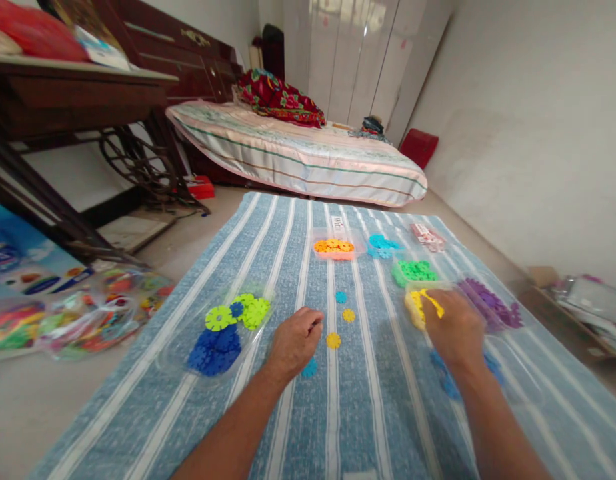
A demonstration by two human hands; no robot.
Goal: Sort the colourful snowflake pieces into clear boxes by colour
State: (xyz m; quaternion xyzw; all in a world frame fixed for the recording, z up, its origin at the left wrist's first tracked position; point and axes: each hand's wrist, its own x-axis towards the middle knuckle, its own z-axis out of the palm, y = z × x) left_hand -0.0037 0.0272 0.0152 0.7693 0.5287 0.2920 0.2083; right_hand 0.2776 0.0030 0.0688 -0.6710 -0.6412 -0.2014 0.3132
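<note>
My right hand (454, 328) is over a clear tub of yellow notched discs (416, 309). Its fingers are closed on a yellow notched disc (435, 304), blurred and partly hidden. My left hand (295, 341) rests low over the cloth, fingers curled in; whatever they may hold is hidden. Close to it lie a light blue disc (309, 367), two yellow-orange discs (333, 341) and another light blue disc (341, 297). To the left, a clear tray (171, 357) holds lime-green discs (255, 312) and dark blue discs (215, 350).
Tubs of orange (335, 248), light blue (383, 245), green (415, 272) and purple discs (488, 303) stand on the striped cloth (268, 427). Blue discs (445, 377) sit under my right wrist. A pinkish packet (428, 237) lies far right. A bed (308, 160) is beyond.
</note>
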